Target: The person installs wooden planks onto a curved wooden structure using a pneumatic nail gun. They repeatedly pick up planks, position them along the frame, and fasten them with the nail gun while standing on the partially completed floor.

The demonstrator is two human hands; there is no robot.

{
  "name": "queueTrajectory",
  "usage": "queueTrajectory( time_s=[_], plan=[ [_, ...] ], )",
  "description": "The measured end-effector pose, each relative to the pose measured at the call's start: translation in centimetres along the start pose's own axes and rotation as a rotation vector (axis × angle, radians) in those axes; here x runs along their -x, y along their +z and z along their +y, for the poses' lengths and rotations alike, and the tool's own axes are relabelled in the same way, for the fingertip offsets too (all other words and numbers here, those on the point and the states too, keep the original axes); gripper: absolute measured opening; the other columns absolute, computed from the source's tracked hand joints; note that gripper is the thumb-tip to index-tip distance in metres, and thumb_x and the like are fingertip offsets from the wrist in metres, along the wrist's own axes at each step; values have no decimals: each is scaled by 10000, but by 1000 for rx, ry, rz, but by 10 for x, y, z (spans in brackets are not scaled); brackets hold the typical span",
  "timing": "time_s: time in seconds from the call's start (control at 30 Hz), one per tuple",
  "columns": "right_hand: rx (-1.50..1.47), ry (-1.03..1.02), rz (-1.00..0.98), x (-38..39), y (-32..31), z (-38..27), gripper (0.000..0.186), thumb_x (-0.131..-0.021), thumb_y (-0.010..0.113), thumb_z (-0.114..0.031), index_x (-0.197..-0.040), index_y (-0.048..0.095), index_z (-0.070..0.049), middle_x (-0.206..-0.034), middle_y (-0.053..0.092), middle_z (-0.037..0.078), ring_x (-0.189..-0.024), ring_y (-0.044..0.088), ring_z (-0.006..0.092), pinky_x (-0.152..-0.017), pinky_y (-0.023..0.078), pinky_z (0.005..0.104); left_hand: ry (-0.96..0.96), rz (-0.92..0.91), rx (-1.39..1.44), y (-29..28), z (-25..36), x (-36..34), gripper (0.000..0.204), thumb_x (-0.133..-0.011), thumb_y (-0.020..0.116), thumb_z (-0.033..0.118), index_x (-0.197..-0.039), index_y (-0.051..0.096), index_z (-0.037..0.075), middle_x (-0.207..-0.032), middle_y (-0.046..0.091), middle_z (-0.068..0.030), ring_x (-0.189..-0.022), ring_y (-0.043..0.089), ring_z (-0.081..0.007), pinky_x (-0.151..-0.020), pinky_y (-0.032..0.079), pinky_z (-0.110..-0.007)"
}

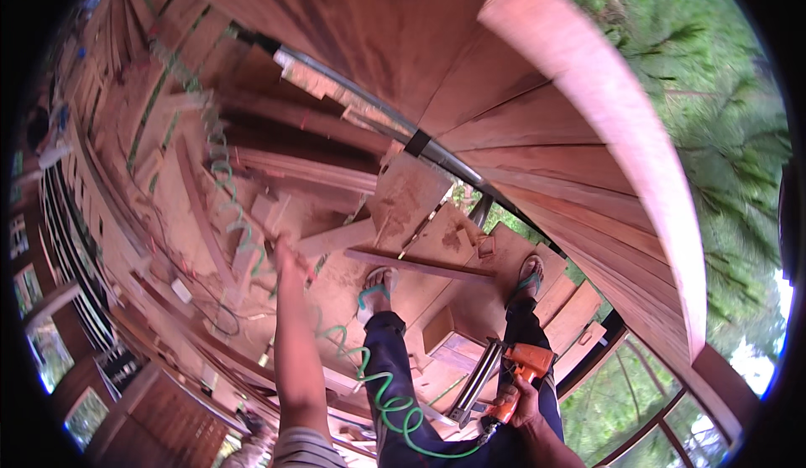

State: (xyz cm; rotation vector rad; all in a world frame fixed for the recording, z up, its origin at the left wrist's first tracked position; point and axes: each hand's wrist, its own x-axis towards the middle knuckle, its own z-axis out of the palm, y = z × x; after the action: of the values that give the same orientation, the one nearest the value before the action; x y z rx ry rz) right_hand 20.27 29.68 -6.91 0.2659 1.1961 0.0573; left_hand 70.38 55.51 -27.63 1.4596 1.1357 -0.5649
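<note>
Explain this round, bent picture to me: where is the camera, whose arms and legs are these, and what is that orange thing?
The camera sits on a person's head and looks down, and its very wide lens bends straight edges into curves. No machine is here, only the person's own limbs. The right hand grips an orange nail gun with a long metal magazine; a green coiled hose runs from it up across the boards. The left hand reaches forward toward loose wooden planks; it is blurred, so I cannot tell whether it grips anything. Below you see two feet in sandals standing on plywood sheets. A curved wall of reddish boards rises at the right, with green trees beyond it.
</note>
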Motion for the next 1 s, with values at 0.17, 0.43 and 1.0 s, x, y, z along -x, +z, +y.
queueTrajectory(
  time_s=[0.17, 0.43, 1.0],
  plan=[
    [106, -134, -154, 55, 40, -4, 306, -914, 637, -352, -750, 522, -121, -630, 504, -16, -606, 548, 148, -718, 519, 402, -129, -494, 136, -114, 38, 217, 435, -794, 639, 481, -941, 566, 78, -653, 521, -39, -557, 521, -164, -498, 445, -289],
    [476, -562, -181, 196, 135, -1, 294, -879, 692, -187, -1069, 472, -142, -661, 494, 16, -583, 525, 143, -586, 508, 365, -367, -662, -184, -245, 107, 494, 562, -842, 579, 444, -1192, 488, 13, -915, 559, -83, -763, 544, -172, -655, 470, -314],
    [285, -1175, -533, 334, 136, -69, 391, -905, 610, -190, -1270, 485, -129, -610, 438, 57, -495, 431, 159, -535, 421, 350, 1374, -645, -1973, 110, 227, 720, 768, -814, 679, 250, -1512, 366, 181, -1042, 531, -178, -1030, 589, -317, -929, 469, -420]
  ],
)
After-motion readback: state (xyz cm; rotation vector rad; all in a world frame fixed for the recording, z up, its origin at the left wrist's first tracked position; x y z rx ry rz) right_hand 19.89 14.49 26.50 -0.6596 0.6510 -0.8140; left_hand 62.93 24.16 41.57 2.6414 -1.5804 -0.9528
